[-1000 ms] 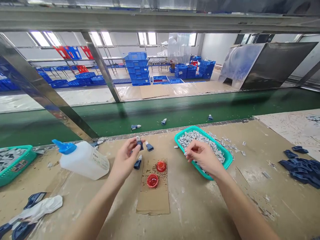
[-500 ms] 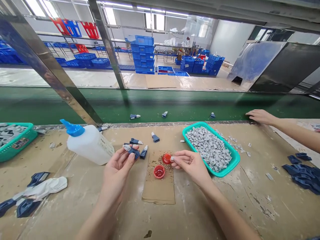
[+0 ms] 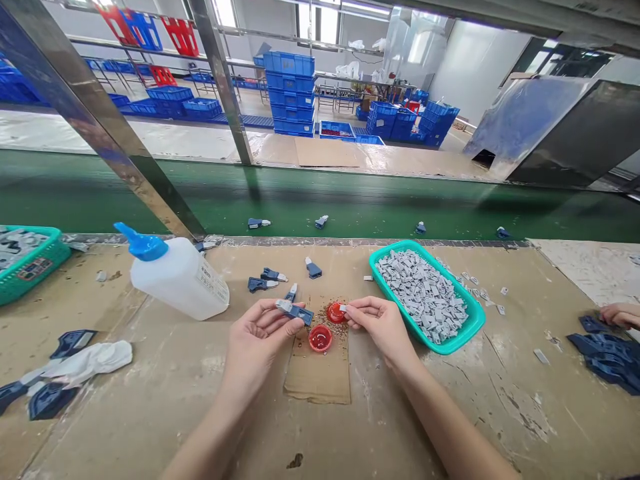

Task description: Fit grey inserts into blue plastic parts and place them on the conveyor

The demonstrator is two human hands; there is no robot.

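My left hand pinches a small dark blue part with a grey tip just left of the cardboard sheet. My right hand holds a small grey piece at the edge of the far red cap. A second red cap sits nearer me on the same cardboard. Both hands are closed on their parts, a few centimetres apart.
A teal basket of grey pieces stands to the right, a white glue bottle with blue nozzle to the left. Finished blue parts lie beyond the cardboard. Green conveyor belt runs behind. Another person's hand rests by dark blue parts.
My left hand has moved right, bringing the blue part closer to the red caps. The other person's hand has drawn back from the belt edge to the blue parts at far right.
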